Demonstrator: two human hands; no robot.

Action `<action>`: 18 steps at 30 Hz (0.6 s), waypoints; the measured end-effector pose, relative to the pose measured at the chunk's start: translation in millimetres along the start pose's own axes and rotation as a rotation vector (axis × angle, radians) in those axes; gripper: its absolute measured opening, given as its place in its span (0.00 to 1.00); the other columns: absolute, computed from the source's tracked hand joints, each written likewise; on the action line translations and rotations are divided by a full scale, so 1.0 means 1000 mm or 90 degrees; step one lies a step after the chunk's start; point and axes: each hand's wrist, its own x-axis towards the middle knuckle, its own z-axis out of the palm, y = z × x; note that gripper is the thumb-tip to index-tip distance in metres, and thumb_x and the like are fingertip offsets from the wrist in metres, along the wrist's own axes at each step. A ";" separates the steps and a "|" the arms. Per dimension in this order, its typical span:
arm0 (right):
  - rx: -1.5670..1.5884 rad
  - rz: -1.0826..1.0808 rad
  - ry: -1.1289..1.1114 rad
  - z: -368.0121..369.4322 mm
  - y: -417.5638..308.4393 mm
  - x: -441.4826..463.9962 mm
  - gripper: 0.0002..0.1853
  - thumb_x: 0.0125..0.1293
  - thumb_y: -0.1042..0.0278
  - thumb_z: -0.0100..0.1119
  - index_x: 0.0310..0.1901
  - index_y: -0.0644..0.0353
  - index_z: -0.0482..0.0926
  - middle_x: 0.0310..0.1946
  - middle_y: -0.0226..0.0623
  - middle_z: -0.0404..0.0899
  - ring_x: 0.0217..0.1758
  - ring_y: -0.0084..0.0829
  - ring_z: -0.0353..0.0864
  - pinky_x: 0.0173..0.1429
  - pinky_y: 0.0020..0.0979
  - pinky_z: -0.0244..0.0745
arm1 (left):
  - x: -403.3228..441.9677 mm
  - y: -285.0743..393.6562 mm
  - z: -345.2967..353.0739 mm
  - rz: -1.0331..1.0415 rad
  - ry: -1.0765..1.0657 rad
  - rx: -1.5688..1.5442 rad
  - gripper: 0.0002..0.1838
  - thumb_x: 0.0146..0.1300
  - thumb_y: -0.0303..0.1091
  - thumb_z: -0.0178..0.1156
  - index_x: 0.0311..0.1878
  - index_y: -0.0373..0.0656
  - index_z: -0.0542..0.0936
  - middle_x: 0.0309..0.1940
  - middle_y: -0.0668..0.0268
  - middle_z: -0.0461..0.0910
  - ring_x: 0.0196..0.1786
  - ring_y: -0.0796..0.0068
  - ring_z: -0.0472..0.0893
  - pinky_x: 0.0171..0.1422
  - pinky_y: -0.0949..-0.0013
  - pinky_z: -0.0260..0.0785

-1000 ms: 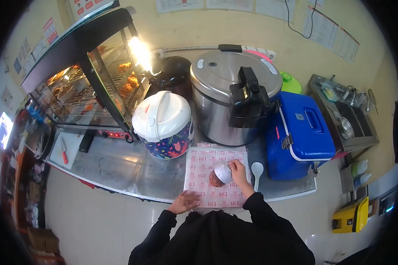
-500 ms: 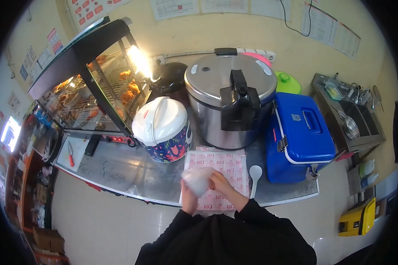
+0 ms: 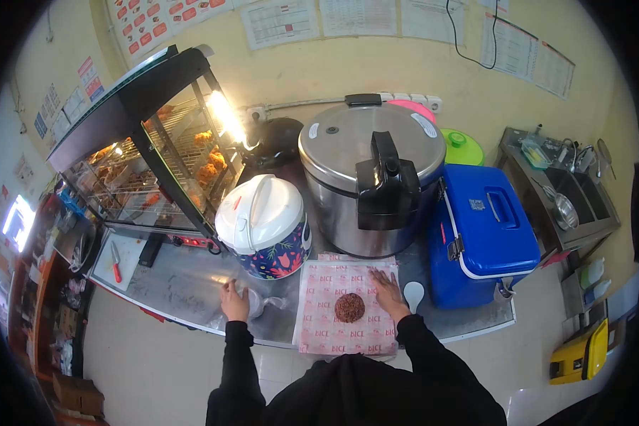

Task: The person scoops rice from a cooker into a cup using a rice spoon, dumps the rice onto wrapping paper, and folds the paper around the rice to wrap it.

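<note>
A round mound of reddish-brown rice [image 3: 349, 308] sits on a sheet of red-printed wrapping paper [image 3: 319, 284]. My right hand [image 3: 387, 290] lies flat with spread fingers on the paper's upper right part, beside the rice. To the left, my left hand [image 3: 236, 302] is low over the metal counter with its thumb and fingers apart. A translucent, plastic-covered bowl-like thing [image 3: 255, 303] stands against its thumb side, with loose clear film trailing to the right. Close to my right hand lies a white rice paddle [image 3: 414, 294].
Behind the paper stands a large steel rice cooker [image 3: 334, 206], with a floral rice cooker [image 3: 266, 227] to its left. A blue cooler box [image 3: 486, 234] is at the right. A lit food warmer [image 3: 149, 156] and a red-handled knife [image 3: 116, 264] are at the left.
My hands have separated from the plastic-covered thing above the paper. It now stands on the counter by my left hand. The rice mound shows on the paper, and my right hand has spread there.
</note>
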 end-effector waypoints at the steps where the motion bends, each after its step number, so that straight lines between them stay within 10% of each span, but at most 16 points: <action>1: 0.014 -0.008 0.007 0.002 0.001 0.000 0.32 0.53 0.77 0.47 0.62 0.56 0.56 0.60 0.45 0.62 0.65 0.38 0.59 0.69 0.43 0.45 | 0.001 0.025 -0.006 0.063 0.006 -0.066 0.15 0.49 0.31 0.59 0.43 0.42 0.74 0.41 0.53 0.72 0.47 0.55 0.72 0.48 0.59 0.66; 8: 0.143 -0.042 0.089 0.002 0.001 -0.006 0.31 0.51 0.79 0.49 0.61 0.55 0.60 0.47 0.45 0.74 0.55 0.41 0.71 0.68 0.43 0.50 | -0.025 0.140 0.065 0.480 -0.232 -0.321 0.12 0.47 0.31 0.61 0.37 0.42 0.77 0.36 0.61 0.76 0.42 0.60 0.75 0.51 0.58 0.64; 10: 0.120 -0.089 0.164 -0.004 -0.001 -0.008 0.30 0.52 0.78 0.50 0.60 0.56 0.61 0.47 0.45 0.74 0.54 0.42 0.71 0.68 0.42 0.51 | -0.031 0.164 0.088 0.535 -0.094 -0.175 0.13 0.48 0.36 0.61 0.38 0.45 0.77 0.37 0.62 0.77 0.43 0.62 0.76 0.56 0.54 0.60; 14: 0.098 -0.156 0.267 -0.019 -0.005 -0.018 0.32 0.49 0.73 0.58 0.59 0.58 0.62 0.47 0.45 0.74 0.57 0.44 0.68 0.68 0.41 0.51 | -0.014 0.175 0.106 0.593 -0.457 0.133 0.16 0.51 0.47 0.57 0.42 0.51 0.79 0.39 0.65 0.78 0.44 0.66 0.76 0.63 0.49 0.52; 18: 0.431 0.098 0.479 -0.042 -0.018 -0.021 0.37 0.32 0.72 0.72 0.52 0.58 0.71 0.45 0.46 0.72 0.51 0.41 0.71 0.58 0.36 0.64 | -0.014 0.178 0.096 0.662 -0.626 0.112 0.13 0.55 0.42 0.52 0.43 0.55 0.79 0.40 0.69 0.79 0.45 0.70 0.77 0.62 0.53 0.55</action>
